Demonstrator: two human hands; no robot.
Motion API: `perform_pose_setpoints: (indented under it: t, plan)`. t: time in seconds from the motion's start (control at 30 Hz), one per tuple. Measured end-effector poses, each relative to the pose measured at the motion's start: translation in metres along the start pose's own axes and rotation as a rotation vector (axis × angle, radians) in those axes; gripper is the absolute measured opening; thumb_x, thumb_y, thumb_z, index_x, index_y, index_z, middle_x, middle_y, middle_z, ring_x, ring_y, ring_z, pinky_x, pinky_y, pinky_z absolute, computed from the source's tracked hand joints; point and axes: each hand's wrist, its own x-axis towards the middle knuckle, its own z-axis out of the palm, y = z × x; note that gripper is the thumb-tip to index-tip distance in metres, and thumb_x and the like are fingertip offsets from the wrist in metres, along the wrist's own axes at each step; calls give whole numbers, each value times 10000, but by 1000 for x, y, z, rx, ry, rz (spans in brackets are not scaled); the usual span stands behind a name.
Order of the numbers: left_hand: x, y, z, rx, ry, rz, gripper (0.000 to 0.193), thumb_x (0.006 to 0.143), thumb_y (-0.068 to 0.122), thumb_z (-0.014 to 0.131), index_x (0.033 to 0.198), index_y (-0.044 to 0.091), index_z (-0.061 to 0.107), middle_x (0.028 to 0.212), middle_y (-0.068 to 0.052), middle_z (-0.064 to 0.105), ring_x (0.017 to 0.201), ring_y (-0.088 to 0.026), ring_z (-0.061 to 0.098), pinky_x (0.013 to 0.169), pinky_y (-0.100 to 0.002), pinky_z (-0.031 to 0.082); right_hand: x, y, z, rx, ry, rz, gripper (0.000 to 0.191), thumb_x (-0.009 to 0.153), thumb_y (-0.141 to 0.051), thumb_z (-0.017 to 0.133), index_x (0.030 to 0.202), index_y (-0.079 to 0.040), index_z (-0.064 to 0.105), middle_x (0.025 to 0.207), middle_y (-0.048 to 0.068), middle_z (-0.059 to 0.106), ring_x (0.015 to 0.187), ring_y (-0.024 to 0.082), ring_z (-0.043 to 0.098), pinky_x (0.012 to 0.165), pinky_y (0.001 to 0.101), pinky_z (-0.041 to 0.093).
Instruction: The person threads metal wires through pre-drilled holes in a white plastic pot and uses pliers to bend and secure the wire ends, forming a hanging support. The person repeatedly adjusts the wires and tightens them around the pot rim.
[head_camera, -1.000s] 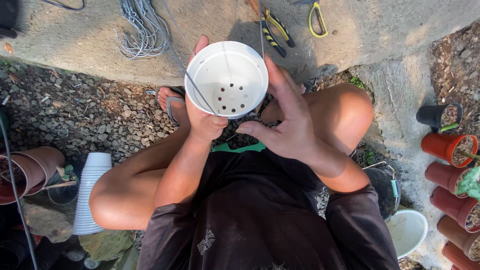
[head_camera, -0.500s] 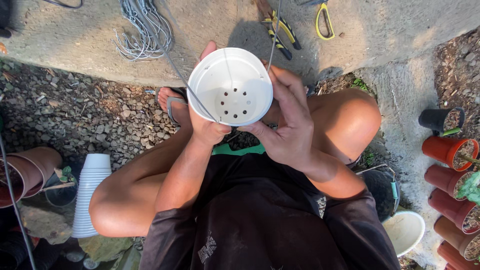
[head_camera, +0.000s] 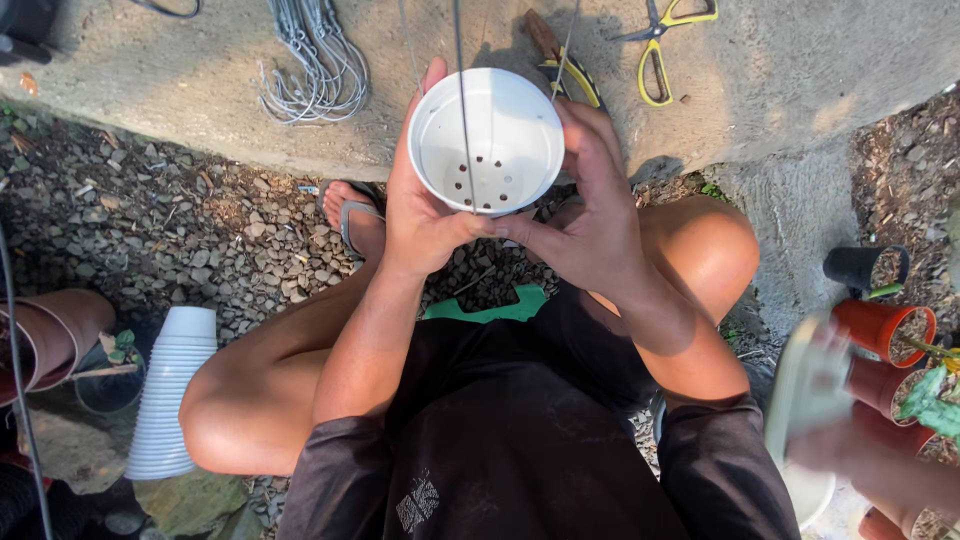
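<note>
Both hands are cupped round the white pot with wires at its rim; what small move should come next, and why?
Probably hold the white pot level and steady. The left hand and right hand cup it from both sides, and thin wires run up past its rim, so a tilt would likely skew how it hangs.

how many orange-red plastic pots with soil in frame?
3 discernible, all at the right edge: one orange-red plastic pot uppermost, another just below it, a third at the bottom corner. More may hide behind the blurred white pot.

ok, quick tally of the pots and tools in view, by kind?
White pot held in both hands: 1
Stack of white pots: 1
Orange pots with soil: at least 2
Black pot: 1
Yellow-handled scissors: 1
Bundle of wire hangers: 1
Total: at least 7
</note>
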Motion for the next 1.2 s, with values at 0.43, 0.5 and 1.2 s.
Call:
perform_pose_setpoints:
  t: [0.43,0.5,1.2]
  plan:
    - [2,14,-6,149,3,47,1142,887,256,949,1674,1,161,1514,-107,532,1351,-181,551,1182,-337,456,3,0,9,-190,69,-40,773,923,-190,938,1506,-23,459,1494,93,449,1385,195,537,1151,330,525]
    - [1,17,-1,145,13,36,1171,871,275,954,1682,-8,159,1512,-117,539,1348,-194,564,1180,-350,468,3,-1,9,-285,95,-69,785,897,-188,941,1508,-30,475,1496,99,465,1409,213,508,1173,352,482]
    - [-6,14,24,54,81,150,1026,843,122,965,1608,31,288,1525,-109,513,1391,-212,553,1212,-387,510,-9,-8,1,56,99,5,886,891,-43,910,1599,-13,378,1590,115,373,1474,227,475,1249,409,491]
